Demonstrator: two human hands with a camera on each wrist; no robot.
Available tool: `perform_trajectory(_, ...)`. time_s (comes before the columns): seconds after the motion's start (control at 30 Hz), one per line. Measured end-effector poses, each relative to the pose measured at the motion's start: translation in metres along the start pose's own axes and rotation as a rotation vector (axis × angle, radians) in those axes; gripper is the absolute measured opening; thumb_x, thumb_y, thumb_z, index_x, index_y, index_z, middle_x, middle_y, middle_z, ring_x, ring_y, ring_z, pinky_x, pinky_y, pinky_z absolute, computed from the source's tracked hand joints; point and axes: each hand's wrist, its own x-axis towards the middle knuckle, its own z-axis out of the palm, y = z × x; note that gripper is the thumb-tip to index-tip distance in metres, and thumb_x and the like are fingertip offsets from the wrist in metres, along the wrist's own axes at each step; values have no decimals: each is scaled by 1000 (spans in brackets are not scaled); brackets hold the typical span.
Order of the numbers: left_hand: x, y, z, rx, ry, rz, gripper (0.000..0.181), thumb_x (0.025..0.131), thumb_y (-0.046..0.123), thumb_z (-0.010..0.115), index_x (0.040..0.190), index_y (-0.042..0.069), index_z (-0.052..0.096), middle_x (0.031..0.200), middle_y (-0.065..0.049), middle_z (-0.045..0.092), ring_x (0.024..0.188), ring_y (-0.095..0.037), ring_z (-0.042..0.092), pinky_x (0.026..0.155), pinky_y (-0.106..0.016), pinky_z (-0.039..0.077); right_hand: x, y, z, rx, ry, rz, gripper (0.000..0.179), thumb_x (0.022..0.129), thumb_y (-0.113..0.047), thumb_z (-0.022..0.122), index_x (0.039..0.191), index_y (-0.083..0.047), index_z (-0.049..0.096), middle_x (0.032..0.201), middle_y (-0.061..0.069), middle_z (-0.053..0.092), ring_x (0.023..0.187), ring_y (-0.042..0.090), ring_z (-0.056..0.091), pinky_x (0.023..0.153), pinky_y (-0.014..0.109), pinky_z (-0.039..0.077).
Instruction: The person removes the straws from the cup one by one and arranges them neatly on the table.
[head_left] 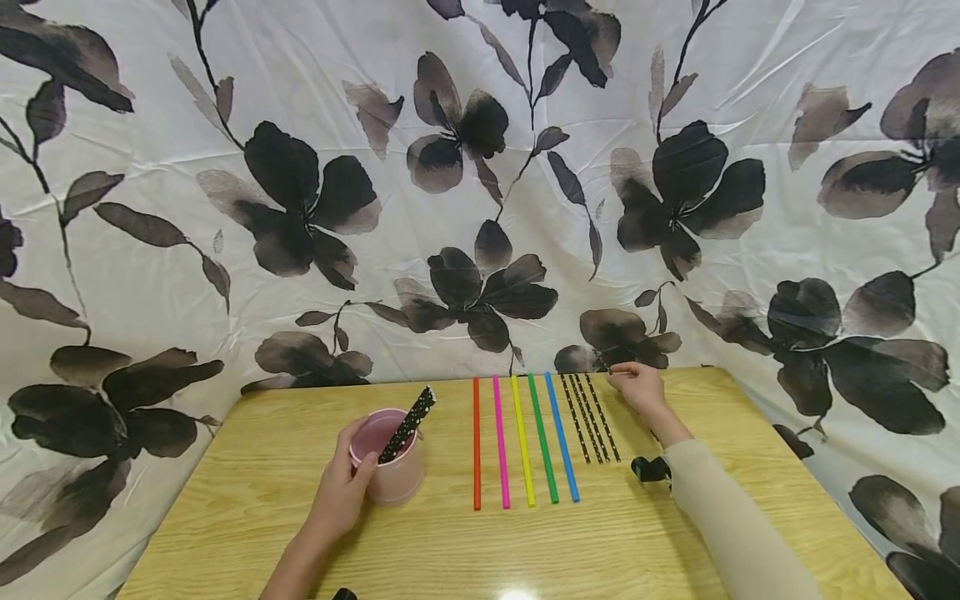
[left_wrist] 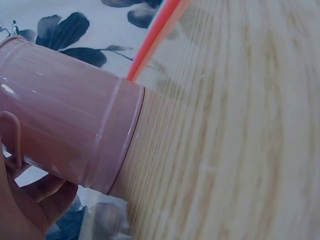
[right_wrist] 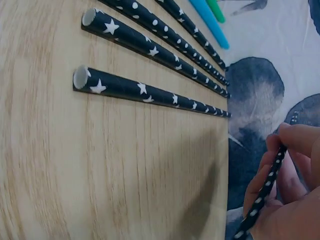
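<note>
My left hand (head_left: 337, 479) grips a pink metal mug (head_left: 396, 485) at the left of the table, thumb over its rim. Leaning out of the mug is a bundle of black straws (head_left: 410, 421) with white dots. The mug's loop handle (left_wrist: 15, 135) shows beside the fingers in the left wrist view. At the back right, my right hand (head_left: 639, 388) pinches a black straw (right_wrist: 267, 187) with white dots between thumb and fingers, above the table. Left of that hand, several black straws (right_wrist: 150, 93) patterned with white stars or dots lie side by side.
Between mug and black straws lie parallel straws: red (head_left: 476, 442), pink (head_left: 501, 442), yellow (head_left: 522, 442), green (head_left: 543, 437) and blue (head_left: 562, 437). A floral cloth (head_left: 480, 208) hangs behind the wooden table (head_left: 450, 554), close to its back edge.
</note>
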Motion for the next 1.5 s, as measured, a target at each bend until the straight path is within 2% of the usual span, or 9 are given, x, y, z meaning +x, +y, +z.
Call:
perform_trajectory(0.3, -1, 1, -1, 0, 5, 3, 53, 103, 22, 49, 150, 21, 26, 144, -11, 43, 128, -29, 45, 97, -15, 31, 2, 9, 6, 9, 10, 4, 26, 89, -10, 69, 110, 5, 68, 107, 19, 66, 93, 28, 60, 68, 29, 49)
perform_trajectory(0.43, -1, -1, 1, 13, 7, 8, 53, 102, 22, 49, 150, 22, 26, 143, -10, 44, 127, -29, 46, 98, -20, 34, 2, 15, 9, 69, -16, 22, 28, 89, -5, 68, 114, 7, 67, 112, 22, 64, 93, 29, 60, 72, 32, 51)
perform_trajectory(0.53, -2, -1, 1, 14, 15, 23, 53, 102, 21, 49, 150, 21, 27, 143, -10, 45, 127, -28, 47, 98, -17, 33, 2, 17, 12, 84, -13, 45, 29, 89, -5, 68, 114, 8, 66, 107, 22, 65, 88, 29, 61, 67, 31, 51)
perform_trajectory(0.57, -2, 6, 0, 10, 16, 25, 53, 102, 19, 49, 150, 18, 27, 143, -12, 45, 126, -30, 47, 97, -15, 33, 2, 17, 12, 85, -12, 51, 29, 88, -5, 68, 114, 8, 66, 104, 21, 66, 85, 29, 62, 65, 30, 51)
perform_trajectory(0.73, -2, 7, 0, -1, 16, 32, 53, 102, 19, 49, 150, 17, 27, 144, -13, 44, 127, -30, 46, 96, -11, 30, 2, 18, 14, 43, -13, 63, 28, 88, -4, 68, 113, 9, 65, 96, 17, 67, 75, 29, 62, 58, 26, 47)
perform_trajectory(0.8, -2, 1, 0, 7, 13, 27, 53, 103, 21, 48, 151, 20, 26, 144, -11, 43, 128, -29, 46, 97, -12, 30, 1, 19, 14, 17, -14, 60, 27, 89, -4, 67, 113, 9, 66, 96, 17, 67, 72, 26, 61, 58, 25, 46)
perform_trajectory(0.93, -2, 1, 0, 16, 14, 24, 52, 103, 21, 48, 150, 21, 26, 144, -10, 44, 128, -29, 46, 97, -13, 31, 0, 22, 15, -17, -19, 54, 27, 89, -6, 67, 112, 8, 67, 98, 18, 66, 70, 20, 58, 60, 25, 45)
perform_trajectory(1.23, -2, 1, 1, 32, 17, 19, 52, 103, 20, 48, 150, 22, 26, 143, -10, 44, 128, -28, 46, 98, -18, 33, -1, 25, 20, -46, -41, 61, 29, 93, -12, 64, 116, 5, 66, 118, 24, 62, 102, 33, 58, 77, 36, 48)
perform_trajectory(1.5, -1, 0, 1, 36, 16, 14, 53, 103, 21, 48, 151, 23, 25, 144, -9, 43, 128, -28, 46, 99, -22, 34, 0, 24, 23, -74, -45, 77, 28, 92, -11, 65, 115, 4, 67, 119, 23, 61, 106, 36, 56, 85, 43, 47)
